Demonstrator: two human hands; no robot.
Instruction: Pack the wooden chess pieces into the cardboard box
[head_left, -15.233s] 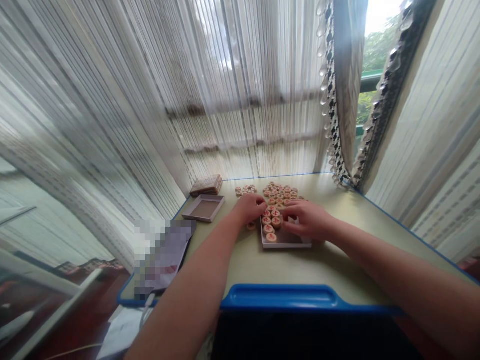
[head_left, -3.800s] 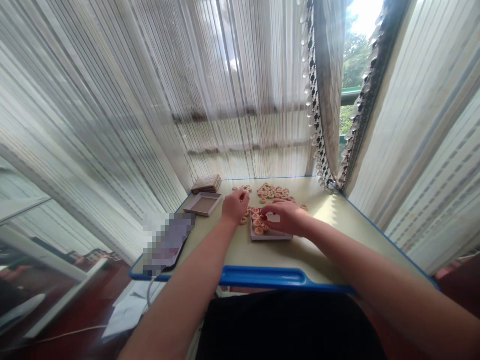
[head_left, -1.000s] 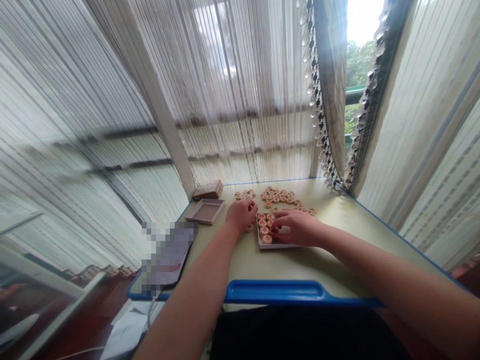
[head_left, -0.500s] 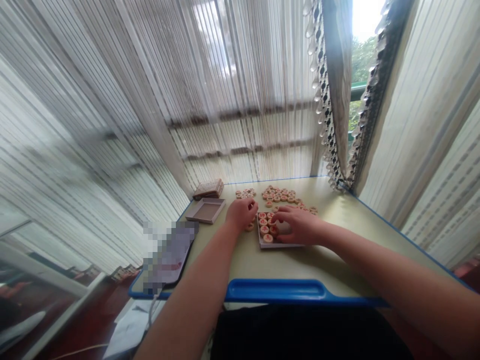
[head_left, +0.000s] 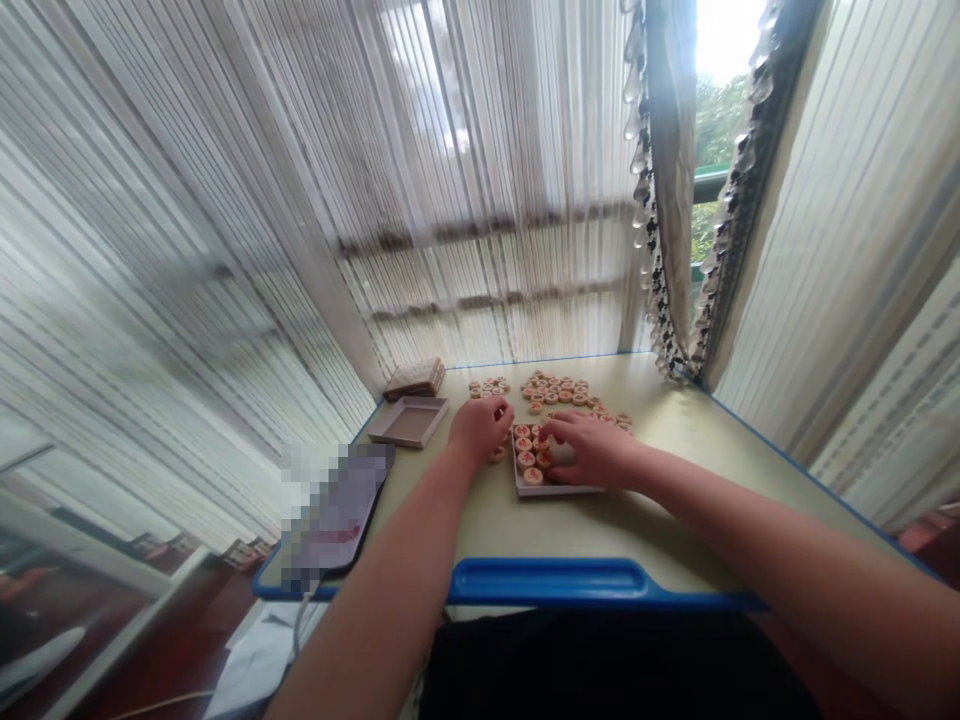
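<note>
An open shallow box on the table holds round wooden xiangqi pieces with red characters, set in rows at its left side. My right hand reaches over the box, its thumb and fingers bent around a xiangqi piece in the second column. The hand covers the right part of the box. Just left of the box, my left hand is closed with its fingers curled together; whatever they hold is hidden. A loose piece lies beside that hand.
More loose pieces spread behind the box, with a small group to their left. At the left stand an empty box lid and a folded board-like stack. A tablet-like device lies at the table's left edge.
The view has shifted very slightly. Both hands keep nearly the same place and pose, and the pieces in the box look the same.
</note>
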